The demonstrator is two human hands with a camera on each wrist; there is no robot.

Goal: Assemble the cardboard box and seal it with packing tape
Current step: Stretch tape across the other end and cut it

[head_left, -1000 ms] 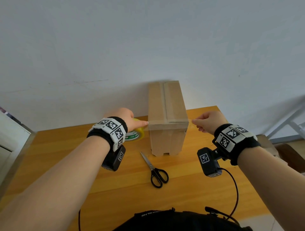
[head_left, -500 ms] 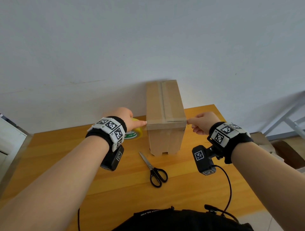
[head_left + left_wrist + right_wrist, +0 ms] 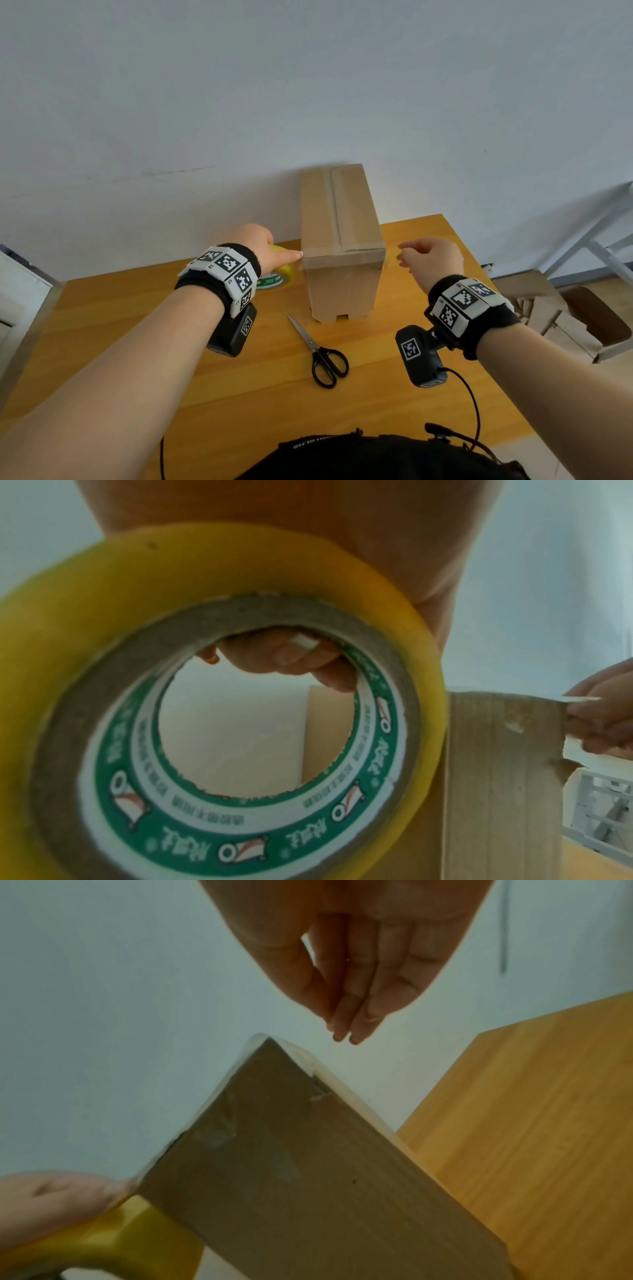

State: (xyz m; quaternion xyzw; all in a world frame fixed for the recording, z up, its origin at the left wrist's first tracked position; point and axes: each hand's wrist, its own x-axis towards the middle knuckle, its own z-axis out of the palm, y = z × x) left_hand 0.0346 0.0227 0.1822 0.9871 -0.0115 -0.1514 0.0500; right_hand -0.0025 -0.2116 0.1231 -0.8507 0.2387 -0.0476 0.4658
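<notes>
A tall cardboard box stands on the wooden table against the wall, with clear tape along its top seam. My left hand grips the yellow tape roll beside the box's left side, a finger hooked through the core, and its index fingertip touches the box's top left edge. A strip of tape crosses the near top edge of the box and wraps its right corner. My right hand hovers just right of that corner with straight fingers together, apart from the cardboard.
Black-handled scissors lie on the table just in front of the box. The table's right edge is close behind my right hand. Beyond it stand a brown chair and a white metal frame. The wall is directly behind the box.
My right hand brought the tape end to the box's right corner, then let go and drew back to the right with fingers loosened. The left hand and the roll stayed put.
</notes>
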